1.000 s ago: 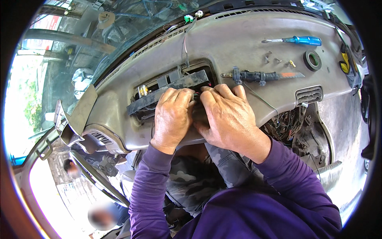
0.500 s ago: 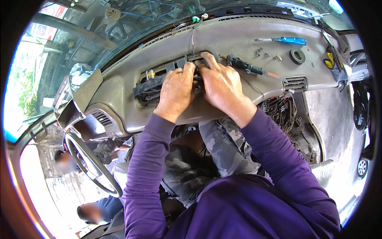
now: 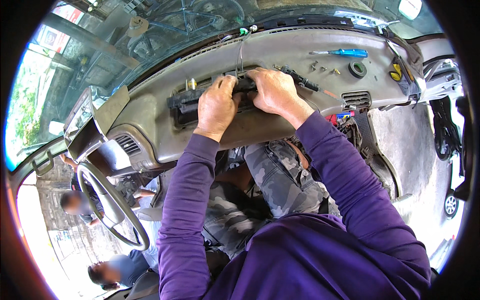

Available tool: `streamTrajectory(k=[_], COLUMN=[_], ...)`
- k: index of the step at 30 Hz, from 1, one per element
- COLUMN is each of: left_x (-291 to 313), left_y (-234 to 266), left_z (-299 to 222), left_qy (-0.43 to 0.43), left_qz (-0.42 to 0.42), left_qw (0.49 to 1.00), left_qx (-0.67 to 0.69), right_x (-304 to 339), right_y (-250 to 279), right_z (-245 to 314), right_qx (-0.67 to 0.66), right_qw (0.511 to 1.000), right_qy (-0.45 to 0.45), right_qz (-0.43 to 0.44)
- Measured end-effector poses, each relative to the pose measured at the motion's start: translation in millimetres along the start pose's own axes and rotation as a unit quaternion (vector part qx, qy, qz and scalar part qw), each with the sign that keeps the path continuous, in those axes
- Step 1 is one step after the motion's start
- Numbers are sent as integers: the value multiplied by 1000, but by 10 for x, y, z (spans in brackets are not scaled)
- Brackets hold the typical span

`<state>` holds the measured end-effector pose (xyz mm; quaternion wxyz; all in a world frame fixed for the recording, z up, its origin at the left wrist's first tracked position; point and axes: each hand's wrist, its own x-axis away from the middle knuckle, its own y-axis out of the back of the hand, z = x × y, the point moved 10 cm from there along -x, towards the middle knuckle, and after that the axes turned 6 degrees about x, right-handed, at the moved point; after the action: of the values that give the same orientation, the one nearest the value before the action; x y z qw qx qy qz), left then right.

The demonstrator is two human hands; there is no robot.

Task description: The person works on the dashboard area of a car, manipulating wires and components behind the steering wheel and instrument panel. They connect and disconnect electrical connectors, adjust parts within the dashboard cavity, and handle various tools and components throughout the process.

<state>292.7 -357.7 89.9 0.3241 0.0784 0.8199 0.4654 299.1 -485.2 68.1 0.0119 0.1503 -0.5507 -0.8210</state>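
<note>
Grey dashboard (image 3: pixel 295 50), one screwdriver (image 3: pixel 342 52), two hands

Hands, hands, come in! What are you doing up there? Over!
Left hand and right hand both gripping the black panel in the dashboard slot. Panel sits partway out. Black tool lies beside right hand; blue screwdriver farther off.

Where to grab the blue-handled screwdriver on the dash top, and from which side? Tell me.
Take the screwdriver by its blue handle, the thick right-hand end. It lies flat, with its thin shaft pointing left. Come down from above with the right hand, which is nearer; screws lie just below it.
</note>
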Motion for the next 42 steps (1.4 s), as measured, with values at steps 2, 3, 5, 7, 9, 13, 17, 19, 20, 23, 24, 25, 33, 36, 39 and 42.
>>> streamTrajectory(k=[2, 3, 5, 7, 9, 13, 17, 19, 20, 23, 24, 25, 33, 36, 39, 42], left_x=[-49, -47, -12, -44, -100, -50, 11, 23, 28, 20, 18, 24, 1, 41, 77, 85], left_y=[105, 100, 88, -16, -59, -83, -42, -60, -67, -88, -86, -87, -138, -142, -121, -102], left_z=[-38, -52, -5, 102, 108, 115, 150, 168, 176, 184, 186, 189, 164, 178, 197, 131], left_qy=[-11, -36, -82, -80, -77, -113, -102, -96, -95, -98, -100, -102, -111, -109, -116, -124], left_qz=[-3, -5, -8, 32, 57, 58, 64, 64, 63, 61, 61, 63, 69, 77, 96, 135], left_qw=[997, 994, 981, 984, 987, 985, 988, 989, 989, 988, 987, 986, 982, 982, 979, 975], left_qx=[-75, -106, -176, -156, -131, -116, -93, -95, -97, -106, -112, -119, -136, -137, -140, -124], right_x=[28, 39, 25, 20, 26, 45, 102, 122, 122, 114, 103, 82, -33, -56, -59, -48], right_y=[15, 21, -15, -23, -9, -36, 1, 24, 30, 25, 21, -3, -65, -86, -53, -53], right_z=[-36, -58, -29, -28, -48, -42, 21, 44, 48, 75, 92, 116, 197, 223, 248, 189], right_qx=[-5, -7, -5, -3, -2, -10, -12, -3, 1, 18, 24, 34, 110, 118, 107, 94], right_qw=[1000, 1000, 1000, 1000, 999, 999, 997, 995, 995, 996, 996, 997, 988, 986, 989, 990], right_qy=[-3, -5, -5, -6, -7, 3, 39, 55, 57, 50, 45, 43, 101, 113, 104, 101], right_qz=[-17, -25, -26, -29, -34, -42, -71, -85, -85, -73, -67, -52, -34, 5, 23, 11])
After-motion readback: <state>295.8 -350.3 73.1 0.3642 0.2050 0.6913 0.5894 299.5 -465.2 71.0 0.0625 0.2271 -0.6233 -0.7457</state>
